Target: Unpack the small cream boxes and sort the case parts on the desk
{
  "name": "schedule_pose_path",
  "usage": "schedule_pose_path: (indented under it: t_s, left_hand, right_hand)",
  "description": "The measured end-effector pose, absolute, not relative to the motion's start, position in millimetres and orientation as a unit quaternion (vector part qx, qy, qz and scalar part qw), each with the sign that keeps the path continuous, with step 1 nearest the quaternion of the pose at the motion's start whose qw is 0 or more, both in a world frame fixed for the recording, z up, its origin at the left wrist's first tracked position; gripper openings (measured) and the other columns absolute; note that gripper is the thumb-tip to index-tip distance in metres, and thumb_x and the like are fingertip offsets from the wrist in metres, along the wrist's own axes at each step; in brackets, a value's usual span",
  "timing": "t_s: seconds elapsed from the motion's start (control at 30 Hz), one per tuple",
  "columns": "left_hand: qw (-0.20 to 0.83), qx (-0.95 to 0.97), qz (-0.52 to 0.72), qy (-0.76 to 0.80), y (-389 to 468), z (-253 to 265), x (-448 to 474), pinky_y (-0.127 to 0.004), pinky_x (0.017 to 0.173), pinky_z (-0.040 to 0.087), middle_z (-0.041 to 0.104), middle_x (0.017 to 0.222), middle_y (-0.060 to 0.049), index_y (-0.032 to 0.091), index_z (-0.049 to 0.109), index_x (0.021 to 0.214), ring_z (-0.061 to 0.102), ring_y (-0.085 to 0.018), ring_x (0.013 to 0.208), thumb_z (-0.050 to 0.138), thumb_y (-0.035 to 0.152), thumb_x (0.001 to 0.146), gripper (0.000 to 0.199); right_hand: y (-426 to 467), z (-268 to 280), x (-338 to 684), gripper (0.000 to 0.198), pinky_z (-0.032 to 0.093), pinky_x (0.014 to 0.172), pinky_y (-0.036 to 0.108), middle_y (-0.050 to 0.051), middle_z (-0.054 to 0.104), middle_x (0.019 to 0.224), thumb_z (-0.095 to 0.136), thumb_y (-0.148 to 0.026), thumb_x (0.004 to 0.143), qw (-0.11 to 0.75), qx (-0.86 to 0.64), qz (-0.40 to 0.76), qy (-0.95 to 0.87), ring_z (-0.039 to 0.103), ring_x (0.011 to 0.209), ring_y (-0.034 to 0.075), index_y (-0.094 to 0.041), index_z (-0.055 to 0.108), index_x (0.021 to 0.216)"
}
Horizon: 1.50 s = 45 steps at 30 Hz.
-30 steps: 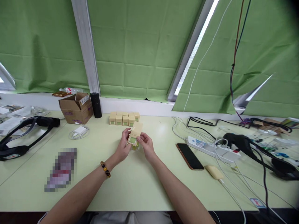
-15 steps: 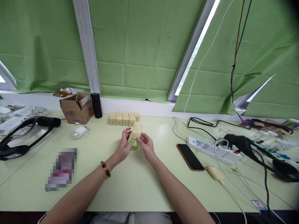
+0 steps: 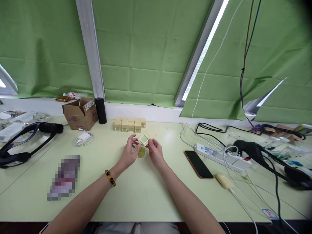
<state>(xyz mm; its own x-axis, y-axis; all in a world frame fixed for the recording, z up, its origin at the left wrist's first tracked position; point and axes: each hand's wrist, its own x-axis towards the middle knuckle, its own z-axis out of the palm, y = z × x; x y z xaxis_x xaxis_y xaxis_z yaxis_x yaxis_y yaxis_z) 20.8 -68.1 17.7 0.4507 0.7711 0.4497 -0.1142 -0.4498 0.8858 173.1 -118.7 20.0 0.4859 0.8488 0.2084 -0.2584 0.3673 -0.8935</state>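
Note:
My right hand (image 3: 156, 152) pinches a small cream-coloured carton (image 3: 144, 139) with a green square on its face. The carton is tilted, and thin flaps stick out at its far side. My left hand (image 3: 128, 153) is at the carton's left corner, its thumb and curled fingers apart; whether the fingertips touch the carton is hard to see. Below the carton, between my hands, a small clear jar (image 3: 141, 152) with yellow-green contents stands on the table, partly hidden by my left thumb. Several similar little cartons (image 3: 124, 125) stand in rows farther back.
A black phone (image 3: 198, 164) lies right of my hands, near a white power strip (image 3: 219, 156) and loose cables. To the left are a white charger (image 3: 83, 137), a cardboard box (image 3: 80, 117) and a black cylinder (image 3: 100, 111). Black headsets (image 3: 268, 159) lie at both sides.
The carton has turned in my right hand, its green face now angled up. My left fingers have loosened from it, and more of the jar below shows.

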Motion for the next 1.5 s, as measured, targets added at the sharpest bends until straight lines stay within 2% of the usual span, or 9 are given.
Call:
schedule_pose_path:
  t_s: [0.2,0.33,0.6,0.87,1.03,1.13,1.27,1.4,1.5]
  left_hand:
    - [0.453,0.704,0.476,0.268,-70,19,21,-0.039,0.088,0.053,0.068,0.117,-0.01,0.023,0.053,0.137,0.065,-0.023,0.098,0.054,0.051,0.101,0.045]
    - [0.426,0.707,0.498,0.266,-72,22,20,-0.042,0.1,0.051,0.066,0.131,-0.012,0.023,0.055,0.138,0.063,-0.027,0.115,0.047,0.047,0.105,0.042]
    - [0.348,0.727,0.526,0.269,-67,18,20,-0.05,0.115,0.043,0.06,0.141,-0.014,0.022,0.052,0.145,0.055,-0.028,0.134,0.039,0.035,0.107,0.042]
    - [0.331,0.746,0.516,0.26,-65,14,17,-0.05,0.116,0.042,0.058,0.144,-0.016,0.02,0.046,0.151,0.053,-0.029,0.137,0.035,0.034,0.108,0.047]
    - [0.344,0.727,0.536,0.255,-67,19,19,-0.047,0.112,0.045,0.056,0.144,-0.014,0.024,0.041,0.15,0.054,-0.026,0.133,0.033,0.032,0.109,0.043]
    - [0.25,0.743,0.565,0.258,-65,20,17,-0.046,0.109,0.047,0.052,0.142,-0.014,0.025,0.049,0.141,0.051,-0.026,0.134,0.038,0.024,0.106,0.037]
    - [0.157,0.765,0.562,0.272,-64,20,13,-0.047,0.104,0.049,0.051,0.131,-0.013,0.024,0.066,0.111,0.05,-0.028,0.131,0.045,0.018,0.101,0.024]
    - [0.107,0.761,0.571,0.29,-64,21,12,-0.049,0.103,0.048,0.058,0.118,-0.011,0.022,0.066,0.091,0.054,-0.028,0.121,0.055,0.021,0.099,0.014]
    - [0.093,0.758,0.574,0.297,-64,21,13,-0.049,0.102,0.049,0.06,0.114,-0.01,0.022,0.066,0.091,0.055,-0.028,0.118,0.057,0.022,0.099,0.012]
  right_hand:
    - [-119,16,166,0.043,0.055,0.079,0.034,0.0,0.072,0.075,0.084,-0.059,0.075,0.724,-0.424,0.38,-0.389,0.07,0.076,0.02,-0.023,0.063,0.086]
    - [-120,15,163,0.044,0.056,0.076,0.034,0.002,0.073,0.08,0.082,-0.061,0.077,0.713,-0.43,0.388,-0.395,0.07,0.078,0.022,-0.024,0.065,0.092]
    - [-123,18,157,0.049,0.056,0.071,0.033,-0.001,0.066,0.067,0.087,-0.057,0.075,0.716,-0.417,0.404,-0.387,0.07,0.078,0.022,-0.021,0.069,0.104]
    - [-123,21,164,0.042,0.054,0.069,0.029,0.001,0.074,0.078,0.085,-0.056,0.079,0.733,-0.385,0.432,-0.358,0.069,0.071,0.017,-0.021,0.068,0.094]
    - [-125,28,166,0.041,0.058,0.077,0.035,0.005,0.08,0.093,0.087,-0.055,0.077,0.743,-0.354,0.45,-0.347,0.075,0.081,0.022,-0.022,0.069,0.092]
    - [-124,29,168,0.04,0.059,0.081,0.037,0.005,0.08,0.096,0.088,-0.053,0.076,0.755,-0.342,0.447,-0.336,0.076,0.082,0.023,-0.022,0.069,0.091]
    - [-121,26,171,0.039,0.058,0.079,0.035,0.003,0.079,0.092,0.087,-0.054,0.077,0.764,-0.333,0.443,-0.329,0.074,0.078,0.021,-0.022,0.069,0.091]
    - [-120,23,172,0.04,0.056,0.076,0.032,0.003,0.078,0.091,0.085,-0.056,0.079,0.764,-0.33,0.447,-0.327,0.071,0.074,0.018,-0.022,0.069,0.092]
    - [-119,21,172,0.041,0.054,0.074,0.031,0.003,0.077,0.086,0.085,-0.057,0.078,0.764,-0.336,0.442,-0.329,0.069,0.07,0.017,-0.022,0.067,0.089]
